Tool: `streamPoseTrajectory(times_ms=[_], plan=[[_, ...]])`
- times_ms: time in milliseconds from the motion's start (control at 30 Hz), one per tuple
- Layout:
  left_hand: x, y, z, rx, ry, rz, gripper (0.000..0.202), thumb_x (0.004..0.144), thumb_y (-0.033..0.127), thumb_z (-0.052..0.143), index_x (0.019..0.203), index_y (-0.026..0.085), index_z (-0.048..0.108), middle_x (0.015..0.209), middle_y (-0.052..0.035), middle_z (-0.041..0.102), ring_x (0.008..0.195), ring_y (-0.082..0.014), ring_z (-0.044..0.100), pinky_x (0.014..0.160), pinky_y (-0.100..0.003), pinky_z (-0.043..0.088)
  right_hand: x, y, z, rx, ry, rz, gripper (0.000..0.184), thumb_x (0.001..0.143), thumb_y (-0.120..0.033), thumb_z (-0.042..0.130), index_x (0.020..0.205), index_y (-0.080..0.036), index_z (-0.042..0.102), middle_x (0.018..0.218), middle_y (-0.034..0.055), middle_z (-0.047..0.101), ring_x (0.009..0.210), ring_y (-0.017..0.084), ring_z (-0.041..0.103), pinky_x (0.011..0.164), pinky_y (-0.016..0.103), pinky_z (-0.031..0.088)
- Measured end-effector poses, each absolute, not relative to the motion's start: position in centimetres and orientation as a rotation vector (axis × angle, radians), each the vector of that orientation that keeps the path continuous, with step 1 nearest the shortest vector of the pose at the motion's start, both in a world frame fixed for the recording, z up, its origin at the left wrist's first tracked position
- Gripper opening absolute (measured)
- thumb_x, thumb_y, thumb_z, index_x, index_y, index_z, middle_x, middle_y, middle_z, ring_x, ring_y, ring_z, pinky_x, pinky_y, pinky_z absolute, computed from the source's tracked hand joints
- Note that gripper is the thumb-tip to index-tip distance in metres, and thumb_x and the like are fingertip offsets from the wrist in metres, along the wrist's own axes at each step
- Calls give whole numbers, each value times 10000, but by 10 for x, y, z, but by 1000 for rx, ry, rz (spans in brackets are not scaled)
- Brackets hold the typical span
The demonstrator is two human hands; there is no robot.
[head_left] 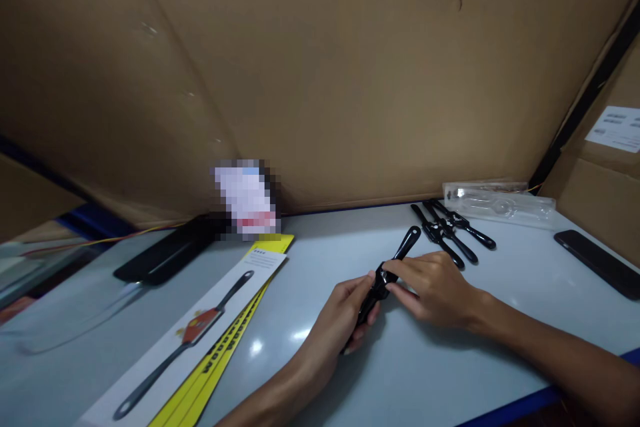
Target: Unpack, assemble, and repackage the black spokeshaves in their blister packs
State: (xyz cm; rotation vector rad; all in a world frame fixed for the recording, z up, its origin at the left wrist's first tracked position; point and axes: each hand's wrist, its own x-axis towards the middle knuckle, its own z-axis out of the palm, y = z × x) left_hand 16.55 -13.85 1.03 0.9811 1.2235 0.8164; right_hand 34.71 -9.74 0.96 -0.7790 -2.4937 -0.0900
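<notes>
A black spokeshave [411,241] is held at a slant above the table, its far handle with a hanging hole pointing up and away. My left hand [349,310] is closed around its near handle, the thumb lying close to the middle body. The fingertips of my right hand [433,287] pinch at the spokeshave's middle, by a small shiny metal part. Exactly which part they grip is hidden. Beyond my right hand, three more black spokeshaves [453,235] lie side by side on the table.
Clear plastic packs [500,205] lie at the back right, near a black flat case [597,263]. On the left are a printed card [200,340] over yellow cards [200,387], a blurred phone-like object [247,200] and a black slab [167,257]. Cardboard [350,80] walls the back.
</notes>
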Motion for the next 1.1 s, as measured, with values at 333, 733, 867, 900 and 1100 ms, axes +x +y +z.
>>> streamPoseTrajectory(times_ms=[333, 733, 867, 900, 1100], plan=[[167, -138, 12, 999, 1245, 805, 574, 711, 760, 603, 700, 192, 525, 518, 68, 440, 382, -46, 276, 339, -173, 185, 345, -97, 6, -739, -2508, -287, 242, 1027, -251, 440, 921, -151, 632, 695, 22, 679, 559, 133, 569, 547, 317, 295], [168, -138, 10, 1011, 1258, 791, 604, 688, 795, 593, 706, 197, 515, 516, 68, 454, 366, -44, 287, 327, -172, 178, 341, -98, 3, -751, -2429, -338, 367, 1053, -242, 373, 751, -171, 569, 601, -1, 616, 466, 114, 464, 523, 305, 246], [169, -138, 10, 1018, 1260, 787, 600, 692, 791, 591, 694, 196, 511, 519, 64, 459, 367, -44, 293, 329, -176, 181, 340, -99, 1, -783, -2409, -304, 369, 1052, -253, 380, 747, -170, 571, 601, -1, 615, 464, 113, 467, 518, 305, 227], [169, -138, 10, 1018, 1259, 785, 598, 699, 789, 585, 685, 196, 507, 520, 62, 459, 367, -44, 294, 331, -178, 183, 340, -99, 0, -790, -2403, -283, 368, 1050, -254, 383, 747, -169, 573, 605, 1, 620, 467, 112, 471, 517, 304, 223], [166, -139, 12, 1000, 1232, 787, 570, 744, 756, 564, 675, 196, 486, 528, 60, 457, 385, -44, 298, 347, -182, 175, 340, -99, 3, -841, -2317, -55, 361, 1042, -269, 398, 767, -162, 607, 636, 11, 658, 512, 105, 535, 527, 275, 274]])
